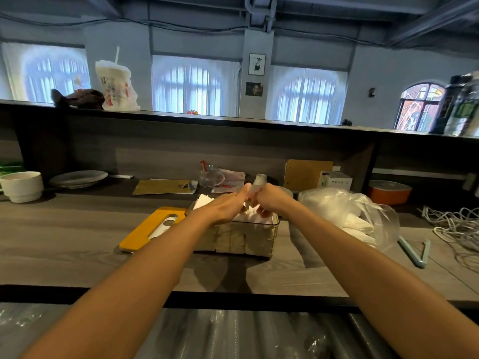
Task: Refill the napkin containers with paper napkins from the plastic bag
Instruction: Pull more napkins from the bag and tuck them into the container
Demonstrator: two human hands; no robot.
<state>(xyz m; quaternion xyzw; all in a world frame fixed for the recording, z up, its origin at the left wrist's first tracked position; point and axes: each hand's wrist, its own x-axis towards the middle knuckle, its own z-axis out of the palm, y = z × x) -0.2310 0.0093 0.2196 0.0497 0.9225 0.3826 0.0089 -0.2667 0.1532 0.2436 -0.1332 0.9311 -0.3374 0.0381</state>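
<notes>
A clear rectangular napkin container (238, 238) stands open in the middle of the wooden counter, with white paper napkins (204, 200) showing at its top. Both my hands are over its opening. My left hand (228, 206) has its thumb raised and its fingers down in the napkins. My right hand (269, 199) curls its fingers on the napkins beside it. The container's yellow lid (153, 229), with an oval slot, lies flat to the left. A clear plastic bag (347, 213) holding more white napkins sits to the right.
A white cup (22, 186) and plates (77, 178) stand at far left. A glass mug (211, 176), papers and small boxes line the back. An orange container (388, 191), white cables (456, 229) and a pale clip (414, 252) lie right. A bagged drink cup (115, 86) sits on the upper ledge.
</notes>
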